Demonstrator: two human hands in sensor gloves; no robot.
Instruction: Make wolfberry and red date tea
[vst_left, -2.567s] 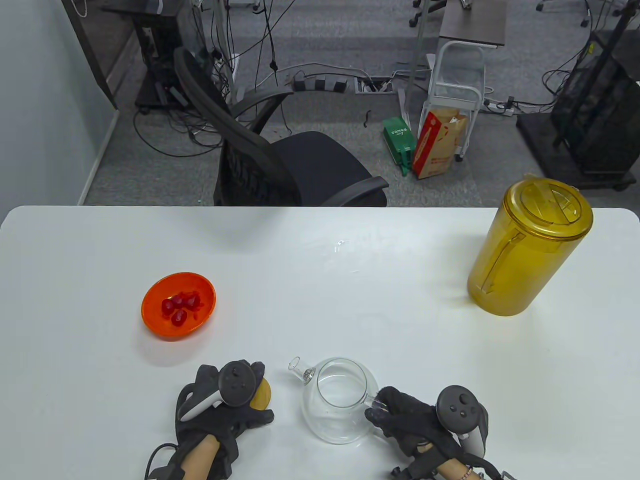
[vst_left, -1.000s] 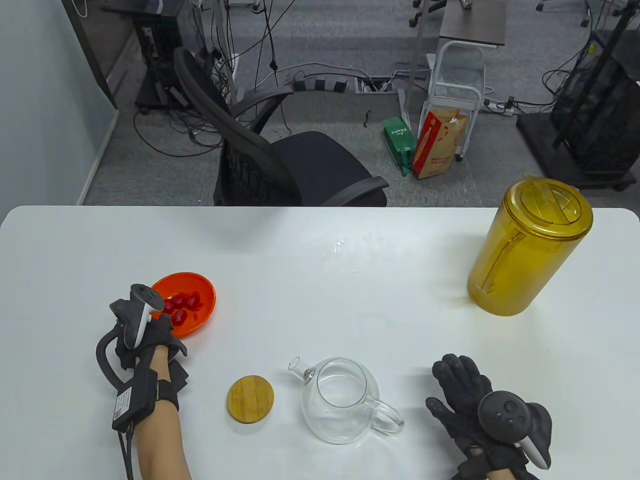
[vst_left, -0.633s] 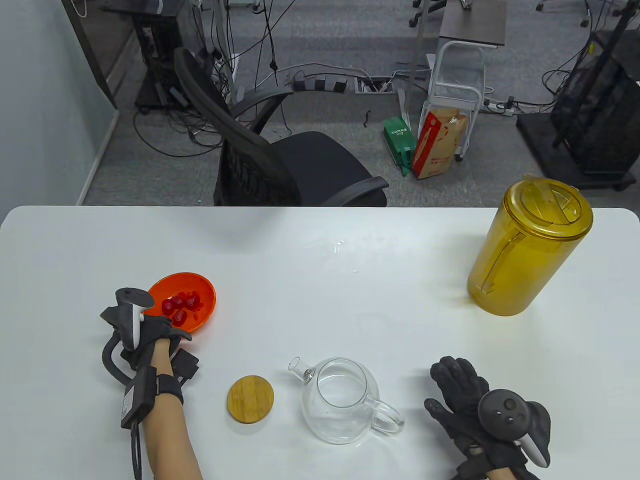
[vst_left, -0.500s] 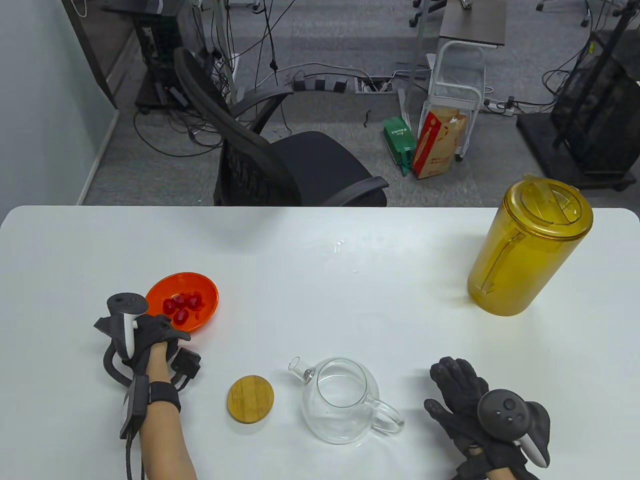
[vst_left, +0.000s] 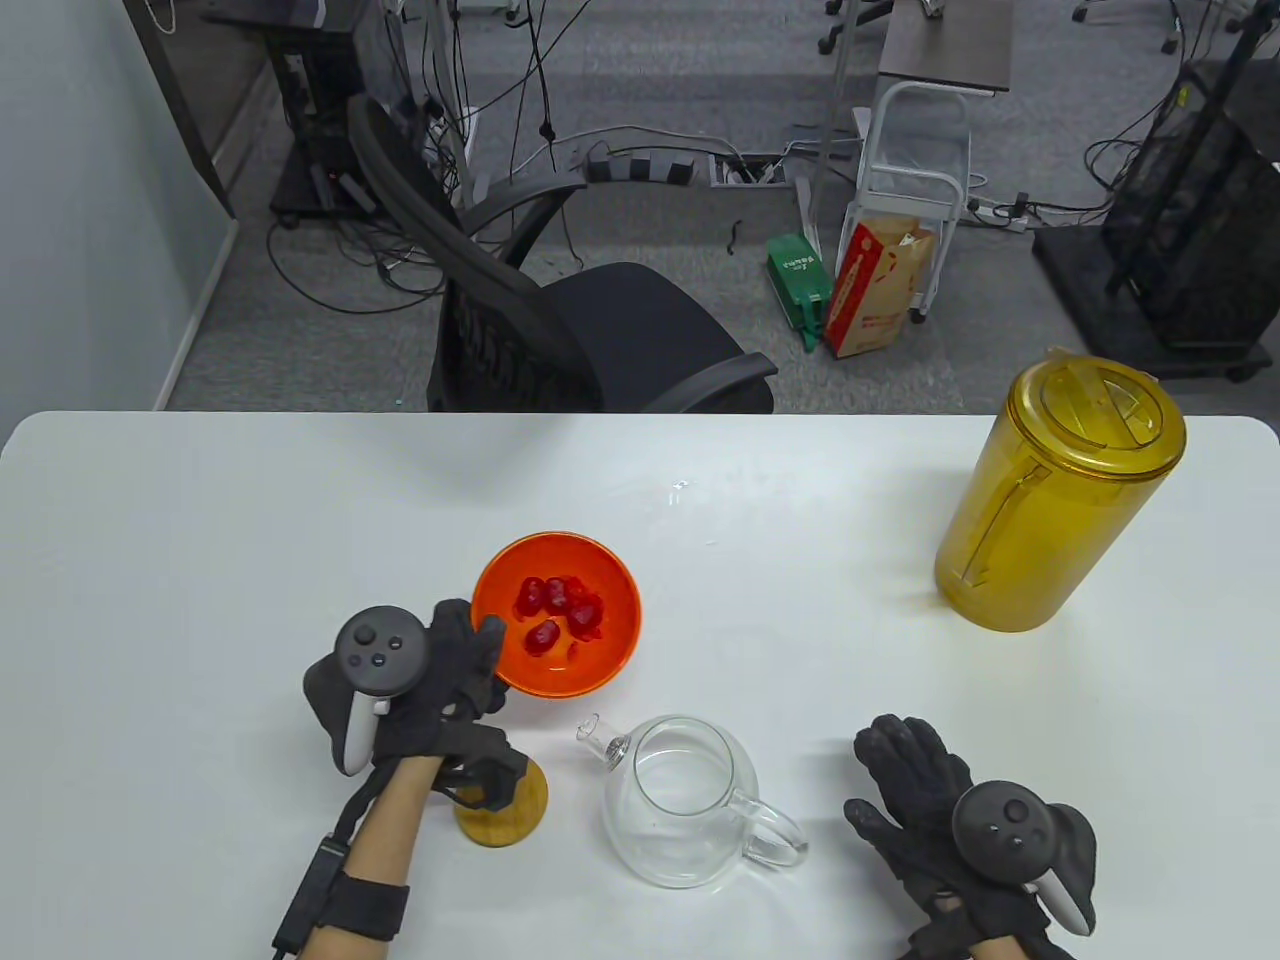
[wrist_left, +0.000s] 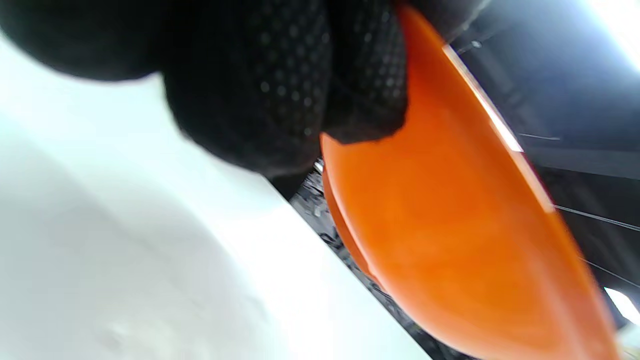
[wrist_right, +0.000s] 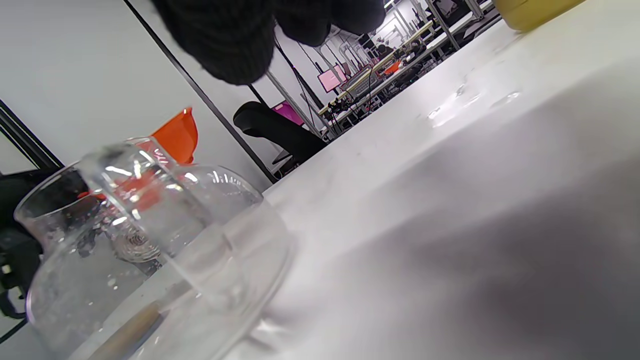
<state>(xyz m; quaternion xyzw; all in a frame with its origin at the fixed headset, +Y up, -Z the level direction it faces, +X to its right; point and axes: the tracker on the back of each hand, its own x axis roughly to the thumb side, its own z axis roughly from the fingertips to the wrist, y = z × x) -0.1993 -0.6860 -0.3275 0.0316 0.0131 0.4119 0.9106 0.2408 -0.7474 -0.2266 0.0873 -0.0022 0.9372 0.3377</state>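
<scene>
My left hand (vst_left: 450, 670) grips the near-left rim of the orange bowl (vst_left: 600, 650) and holds it above the table, just behind and left of the glass teapot (vst_left: 680, 800). Red dates and wolfberries (vst_left: 557, 605) lie in the bowl. In the left wrist view my fingers (wrist_left: 300, 90) clamp the bowl's rim (wrist_left: 450, 225). The teapot is open and empty, spout to the left, handle to the right. Its round wooden lid (vst_left: 515, 805) lies on the table, partly under my left wrist. My right hand (vst_left: 915, 790) rests flat on the table right of the teapot handle, holding nothing.
A tall yellow pitcher (vst_left: 1060, 495) with its lid on stands at the table's far right. A small wet spot (vst_left: 680, 490) shows near the middle back. An office chair (vst_left: 560, 330) stands behind the table's far edge.
My left hand gripped the orange bowl at the left of the table, lifted it and carried it right, close to the teapot. My right hand stayed resting beside the teapot.
</scene>
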